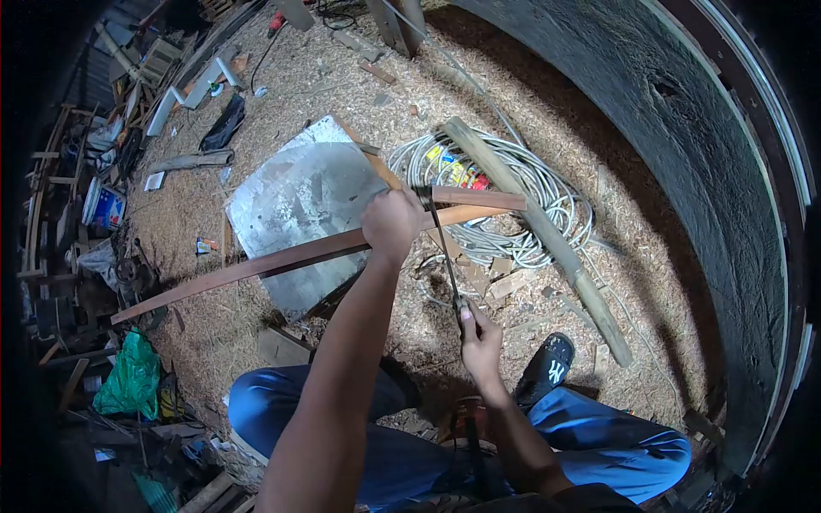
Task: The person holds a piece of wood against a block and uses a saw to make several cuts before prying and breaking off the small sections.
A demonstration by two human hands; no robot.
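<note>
My left hand is closed around a long reddish wooden strip, pressing it over a silvery metal-topped block. The strip slants from lower left to upper right. My right hand grips the lower end of a handsaw, whose thin dark blade shows nearly edge-on. That blade crosses the wood just right of my left fist. Beyond it, a short reddish piece of wood and a paler orange length reach out over the coiled cable.
A grey cable coil lies on shavings, with a round wooden pole across it. A dark curved wall bounds the right side. Scrap wood and a green plastic bag lie left. My sandalled foot is near the pole.
</note>
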